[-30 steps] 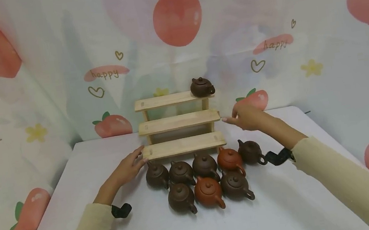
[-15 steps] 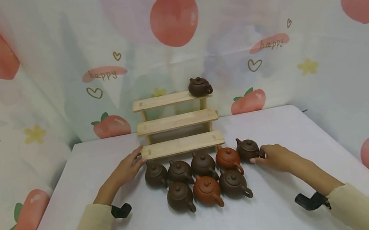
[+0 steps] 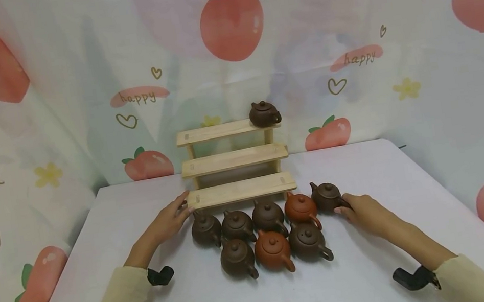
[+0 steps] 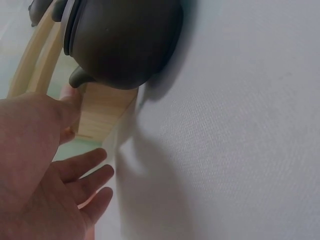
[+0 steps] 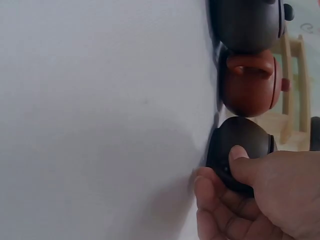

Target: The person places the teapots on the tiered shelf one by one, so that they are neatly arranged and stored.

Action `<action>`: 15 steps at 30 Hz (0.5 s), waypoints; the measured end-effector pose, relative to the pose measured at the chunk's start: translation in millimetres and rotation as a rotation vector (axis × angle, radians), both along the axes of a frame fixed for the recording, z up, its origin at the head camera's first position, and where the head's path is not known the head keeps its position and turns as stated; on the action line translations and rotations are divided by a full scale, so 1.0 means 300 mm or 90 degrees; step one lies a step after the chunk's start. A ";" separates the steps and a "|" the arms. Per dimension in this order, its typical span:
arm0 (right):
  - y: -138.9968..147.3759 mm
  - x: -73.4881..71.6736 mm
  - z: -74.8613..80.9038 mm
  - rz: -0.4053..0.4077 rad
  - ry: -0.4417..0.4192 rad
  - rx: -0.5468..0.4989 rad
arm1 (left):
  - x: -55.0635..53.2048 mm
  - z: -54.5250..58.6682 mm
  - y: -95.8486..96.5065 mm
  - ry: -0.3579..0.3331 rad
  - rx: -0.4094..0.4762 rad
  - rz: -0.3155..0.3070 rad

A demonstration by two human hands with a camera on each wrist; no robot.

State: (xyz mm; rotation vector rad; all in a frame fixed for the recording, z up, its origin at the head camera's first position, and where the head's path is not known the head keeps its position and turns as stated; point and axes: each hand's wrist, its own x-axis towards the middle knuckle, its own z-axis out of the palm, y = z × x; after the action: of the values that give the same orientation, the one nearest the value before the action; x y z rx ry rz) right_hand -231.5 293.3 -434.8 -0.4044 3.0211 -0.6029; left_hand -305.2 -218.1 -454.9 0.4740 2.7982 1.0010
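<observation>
My right hand [image 3: 367, 213] holds a dark brown teapot [image 3: 326, 197] by its handle, at the right end of the teapot group. In the right wrist view, the thumb [image 5: 240, 159] lies against that teapot's side and the other fingers curl around by the handle. The teapot is upright, its spout pointing toward the shelf. At the left end of the three-tier wooden shelf [image 3: 240, 191], my left hand [image 3: 170, 220] touches the lowest board with fingers spread. The left wrist view shows the fingers [image 4: 90, 182] extended, with a dark teapot [image 4: 125, 40] close by.
Several more teapots stand in two rows before the shelf, including a reddish one [image 3: 301, 206] beside the held teapot and another reddish one [image 3: 273, 251] in front. One dark teapot [image 3: 264, 114] sits on the top board's right end. A patterned cloth hangs behind.
My right hand has come down from beside the shelf's middle board to the rightmost teapot and taken its handle; the teapot has turned slightly. My left hand stays at the shelf.
</observation>
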 end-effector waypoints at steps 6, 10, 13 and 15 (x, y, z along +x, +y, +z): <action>0.017 0.009 -0.018 0.015 0.058 -0.014 | -0.001 0.003 0.004 -0.003 0.000 0.003; 0.028 0.009 -0.023 0.028 0.097 -0.019 | -0.001 0.003 0.006 -0.005 0.003 -0.001; 0.032 0.002 -0.017 0.041 0.125 -0.031 | 0.000 0.003 0.004 -0.007 0.005 -0.002; 0.029 -0.003 -0.006 0.045 0.132 -0.042 | 0.000 0.004 0.002 -0.004 0.005 -0.002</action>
State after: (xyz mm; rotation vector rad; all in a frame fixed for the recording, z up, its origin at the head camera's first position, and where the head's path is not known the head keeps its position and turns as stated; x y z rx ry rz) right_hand -232.4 302.0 -436.6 -0.6102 3.1701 -0.6970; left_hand -305.3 -217.3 -453.8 0.4750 2.7881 1.0104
